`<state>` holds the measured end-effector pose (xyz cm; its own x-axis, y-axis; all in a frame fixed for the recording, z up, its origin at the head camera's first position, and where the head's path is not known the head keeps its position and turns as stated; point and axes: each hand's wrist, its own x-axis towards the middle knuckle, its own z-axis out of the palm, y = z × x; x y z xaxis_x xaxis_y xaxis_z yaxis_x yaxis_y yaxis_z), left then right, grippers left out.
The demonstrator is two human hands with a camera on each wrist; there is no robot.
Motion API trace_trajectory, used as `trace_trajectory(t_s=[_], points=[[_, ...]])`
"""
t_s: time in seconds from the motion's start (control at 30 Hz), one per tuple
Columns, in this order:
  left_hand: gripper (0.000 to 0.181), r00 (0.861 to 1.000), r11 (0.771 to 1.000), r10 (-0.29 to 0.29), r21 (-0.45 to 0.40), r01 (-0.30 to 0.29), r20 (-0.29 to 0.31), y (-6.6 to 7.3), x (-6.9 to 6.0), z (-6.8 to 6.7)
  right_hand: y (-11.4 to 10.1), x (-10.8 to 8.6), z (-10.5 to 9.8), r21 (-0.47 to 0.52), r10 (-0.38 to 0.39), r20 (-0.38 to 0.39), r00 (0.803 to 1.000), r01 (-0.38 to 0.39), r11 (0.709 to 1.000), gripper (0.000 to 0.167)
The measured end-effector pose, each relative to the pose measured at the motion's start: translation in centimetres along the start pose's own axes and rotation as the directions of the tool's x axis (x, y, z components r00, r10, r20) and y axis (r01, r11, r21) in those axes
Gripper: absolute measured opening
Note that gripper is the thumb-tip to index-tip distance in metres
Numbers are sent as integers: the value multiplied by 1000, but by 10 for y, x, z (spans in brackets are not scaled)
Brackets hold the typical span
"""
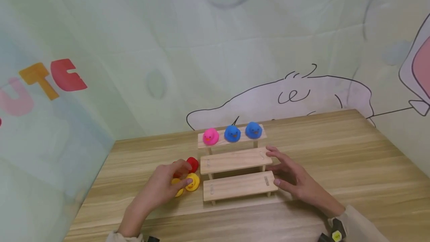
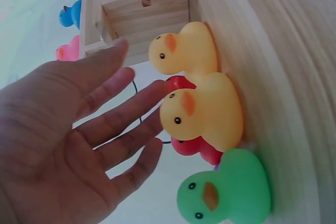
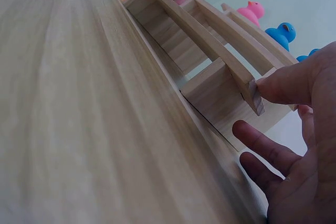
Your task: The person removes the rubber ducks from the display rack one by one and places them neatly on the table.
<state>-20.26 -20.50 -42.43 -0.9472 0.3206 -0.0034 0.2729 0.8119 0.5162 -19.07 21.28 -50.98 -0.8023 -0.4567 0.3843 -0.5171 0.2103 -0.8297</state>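
Left wrist: red ducks point(image 2: 192, 147) half-hidden.

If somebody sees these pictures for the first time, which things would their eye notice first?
Probably the pink duck and two blue ducks, standing in a row on the top step of the pale wooden stand. Next may come the yellow ducks and red ducks on the table at the stand's left end, where the left hand is close by.
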Motion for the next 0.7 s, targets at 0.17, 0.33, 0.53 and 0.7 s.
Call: trace_trajectory(t_s=[0.17,0.33,0.53,0.7], points=[[32,993,999,24,-35,-28,-111,5,1,-5,2,0,0,-4,-12,-8,1000,12,1000,76],[41,962,994,94,-36,-106,-257,9,7,-7,5,1,2,-2,-42,-12,999,42,999,77],[49,922,973,215,-13,-232,-322,23,26,-7,5,-1,1,7,-18,-11,1000,18,1000,77],[52,914,956,270,-27,-291,-303,36,44,-6,6,-1,0,-5,-2,-9,1000,2,1000,77]])
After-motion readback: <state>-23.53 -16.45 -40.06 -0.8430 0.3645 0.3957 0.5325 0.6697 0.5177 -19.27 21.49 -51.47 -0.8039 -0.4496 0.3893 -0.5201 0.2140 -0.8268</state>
